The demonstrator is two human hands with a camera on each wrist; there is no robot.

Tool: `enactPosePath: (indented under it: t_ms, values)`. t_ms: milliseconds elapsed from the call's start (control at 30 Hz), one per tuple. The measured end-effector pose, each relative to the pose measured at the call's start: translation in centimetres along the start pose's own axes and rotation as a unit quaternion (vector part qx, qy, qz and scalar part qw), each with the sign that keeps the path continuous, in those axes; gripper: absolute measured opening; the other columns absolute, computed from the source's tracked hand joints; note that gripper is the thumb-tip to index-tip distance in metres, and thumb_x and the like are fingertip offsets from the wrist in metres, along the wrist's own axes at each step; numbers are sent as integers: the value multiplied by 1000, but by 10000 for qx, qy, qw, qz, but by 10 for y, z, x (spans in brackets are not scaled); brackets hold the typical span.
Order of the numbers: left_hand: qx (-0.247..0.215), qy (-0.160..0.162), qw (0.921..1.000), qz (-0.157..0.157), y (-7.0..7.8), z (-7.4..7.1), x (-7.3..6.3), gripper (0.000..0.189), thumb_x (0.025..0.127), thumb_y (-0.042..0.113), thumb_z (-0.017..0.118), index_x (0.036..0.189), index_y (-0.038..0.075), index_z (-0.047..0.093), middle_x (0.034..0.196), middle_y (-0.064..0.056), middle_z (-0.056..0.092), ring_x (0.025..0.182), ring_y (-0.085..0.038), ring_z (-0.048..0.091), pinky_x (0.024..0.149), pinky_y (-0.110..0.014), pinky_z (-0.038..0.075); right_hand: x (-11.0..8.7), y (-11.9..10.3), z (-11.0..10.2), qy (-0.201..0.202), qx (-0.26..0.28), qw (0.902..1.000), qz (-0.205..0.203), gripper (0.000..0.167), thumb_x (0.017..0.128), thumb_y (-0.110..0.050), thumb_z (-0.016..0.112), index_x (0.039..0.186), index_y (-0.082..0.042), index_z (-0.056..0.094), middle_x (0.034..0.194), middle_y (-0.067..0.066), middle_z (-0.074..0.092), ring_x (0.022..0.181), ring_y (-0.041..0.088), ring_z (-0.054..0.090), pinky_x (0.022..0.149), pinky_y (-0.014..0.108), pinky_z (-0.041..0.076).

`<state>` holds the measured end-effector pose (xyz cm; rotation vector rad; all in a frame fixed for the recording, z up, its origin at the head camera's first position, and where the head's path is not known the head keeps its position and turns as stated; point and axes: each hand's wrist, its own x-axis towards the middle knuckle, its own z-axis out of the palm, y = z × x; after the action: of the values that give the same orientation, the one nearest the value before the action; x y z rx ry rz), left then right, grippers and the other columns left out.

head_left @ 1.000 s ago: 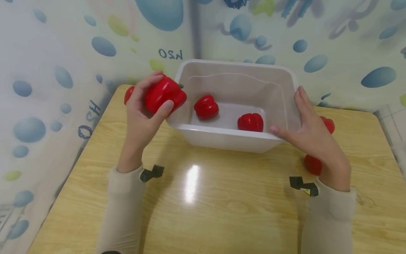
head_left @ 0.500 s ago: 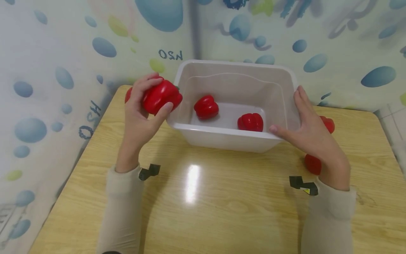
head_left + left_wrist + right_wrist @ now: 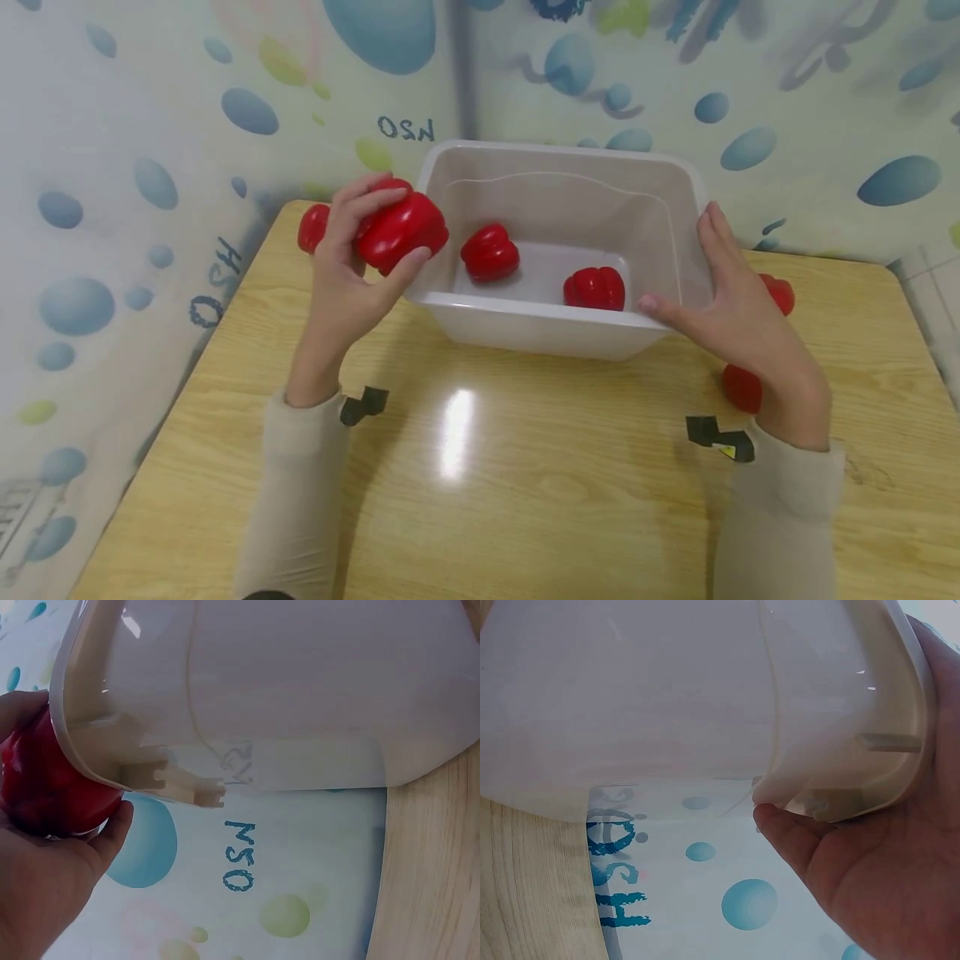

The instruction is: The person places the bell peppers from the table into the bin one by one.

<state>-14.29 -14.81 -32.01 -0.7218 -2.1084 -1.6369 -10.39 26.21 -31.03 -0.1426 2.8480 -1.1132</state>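
Observation:
In the head view, my left hand holds a shiny red bell pepper at the left rim of a white plastic tub. Curled fingers lie over the pepper's top, and the thumb presses its near side. The left wrist view shows this bell pepper close against the tub's rim; whether they touch is unclear. My right hand grips the tub's right end, thumb on the near rim and fingers along the side. Inside the tub lie two more red bell peppers, one at left and one near the front.
On the wooden table, a red pepper sits behind my left hand. Two red pieces, one farther back and one nearer, are partly hidden by my right hand. A patterned wall stands behind the tub.
My left hand shifts slightly left, then back right with the bell pepper, which has turned so its green stem no longer shows. The right hand and tub stay in place.

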Motion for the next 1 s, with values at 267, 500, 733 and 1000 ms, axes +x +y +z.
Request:
enactPosePath:
  t_ms: [267, 500, 733, 1000]
  values:
    - [-153, -67, 9998, -54, 1, 4, 1, 58, 86, 2, 78, 137, -7, 51, 161, -3, 46, 149, -23, 44, 108, -26, 56, -1, 0, 0, 30, -53, 10000, -34, 118, 89, -46, 80, 169, -39, -5, 181, -5, -5, 159, 44, 21, 103, 81, 44]
    - [-225, -202, 9995, -18, 0, 8, 3, 57, 86, 3, 79, 135, -5, 53, 158, -4, 47, 148, -22, 45, 109, -28, 56, -1, -1, 0, -42, -87, 9999, 107, 119, 88, -47, 80, 169, -38, -7, 181, -4, -9, 163, 44, 13, 105, 82, 43]
    - [-25, -259, 9997, 19, 1, 8, 3, 61, 85, 4, 81, 139, -2, 55, 158, -5, 49, 146, -20, 48, 110, -29, 55, 0, -2, 1, -37, -107, 9999, 115, 119, 89, -46, 80, 169, -38, -7, 181, -3, -9, 163, 45, 14, 105, 82, 42]
    - [-31, -420, 9990, -180, 5, 12, 2, 67, 84, 2, 83, 144, 2, 53, 160, -5, 49, 144, -17, 50, 111, -30, 55, 0, -2, 0, -59, -79, 9999, 121, 119, 88, -45, 80, 169, -37, -7, 181, -4, -10, 163, 44, 13, 106, 82, 41]
